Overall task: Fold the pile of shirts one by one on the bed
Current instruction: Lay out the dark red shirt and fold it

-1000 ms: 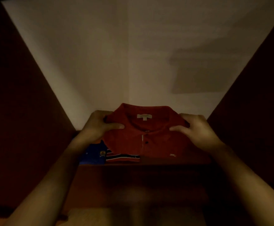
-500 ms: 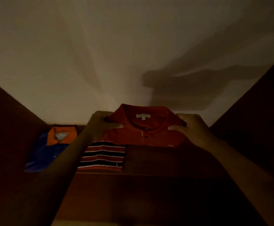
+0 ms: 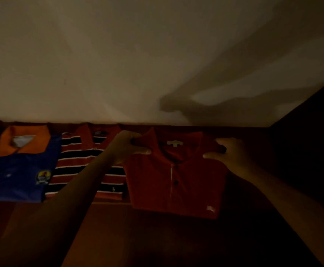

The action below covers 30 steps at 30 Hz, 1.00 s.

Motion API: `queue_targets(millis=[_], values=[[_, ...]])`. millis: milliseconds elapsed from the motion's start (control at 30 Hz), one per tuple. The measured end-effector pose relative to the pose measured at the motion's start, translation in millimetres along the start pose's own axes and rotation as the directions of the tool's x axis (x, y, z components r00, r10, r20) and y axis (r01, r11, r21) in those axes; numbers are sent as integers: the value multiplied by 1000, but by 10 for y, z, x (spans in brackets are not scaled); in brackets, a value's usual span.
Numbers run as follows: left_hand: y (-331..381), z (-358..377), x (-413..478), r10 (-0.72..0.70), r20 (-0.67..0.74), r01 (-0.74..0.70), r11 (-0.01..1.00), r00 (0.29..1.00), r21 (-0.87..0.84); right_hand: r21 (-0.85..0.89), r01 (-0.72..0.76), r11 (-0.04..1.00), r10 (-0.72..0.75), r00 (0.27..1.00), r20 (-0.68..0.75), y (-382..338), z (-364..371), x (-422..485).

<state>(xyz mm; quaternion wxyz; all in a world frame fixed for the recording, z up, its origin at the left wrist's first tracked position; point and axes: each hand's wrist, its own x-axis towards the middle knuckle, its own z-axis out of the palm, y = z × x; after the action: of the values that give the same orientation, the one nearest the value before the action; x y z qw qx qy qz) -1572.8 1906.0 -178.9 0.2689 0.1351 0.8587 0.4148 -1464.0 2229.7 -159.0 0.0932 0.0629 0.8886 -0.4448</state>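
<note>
Pinching red polo (image 3: 178, 178), left hand (image 3: 125, 149) and right hand (image 3: 232, 157), over dim reddish surface (image 3: 157, 239), pale wall (image 3: 118, 64).

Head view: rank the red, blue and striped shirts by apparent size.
1. Red shirt: largest, though possibly nearer the camera.
2-3. Blue shirt and striped shirt: look alike; the frame edge crops one, the left arm covers the other, so unranked.
</note>
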Motion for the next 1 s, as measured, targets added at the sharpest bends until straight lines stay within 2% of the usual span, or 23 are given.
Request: queue_targets(millis=[67,133,200,267,367,433,567,733,1000], values=[[-297,171,291,-68,-73,71,996,995,52,-34,-39,999,39,999,1,306,214,297],[-521,369,473,-134,-233,173,972,963,158,-120,-107,987,102,994,-49,569,422,526],[-619,601,540,-50,-371,172,937,927,303,-263,-127,956,106,990,-95,714,625,617],[-655,878,539,91,-289,41,906,953,421,-393,-71,917,56,997,-49,759,826,613],[-756,1240,490,81,-113,-13,862,990,507,-507,-27,862,87,992,95,809,1109,530],[-854,1376,454,83,-130,13,796,988,605,-585,-52,809,124,989,84,892,1286,462],[-967,1431,414,111,-220,75,716,969,694,-634,-115,765,106,993,-52,931,1548,385],[-1064,1358,422,152,-228,50,723,962,690,-637,-133,760,67,990,-127,916,1663,411],[-1083,1242,510,177,-208,12,732,962,681,-650,-138,747,132,990,-59,821,1611,489]])
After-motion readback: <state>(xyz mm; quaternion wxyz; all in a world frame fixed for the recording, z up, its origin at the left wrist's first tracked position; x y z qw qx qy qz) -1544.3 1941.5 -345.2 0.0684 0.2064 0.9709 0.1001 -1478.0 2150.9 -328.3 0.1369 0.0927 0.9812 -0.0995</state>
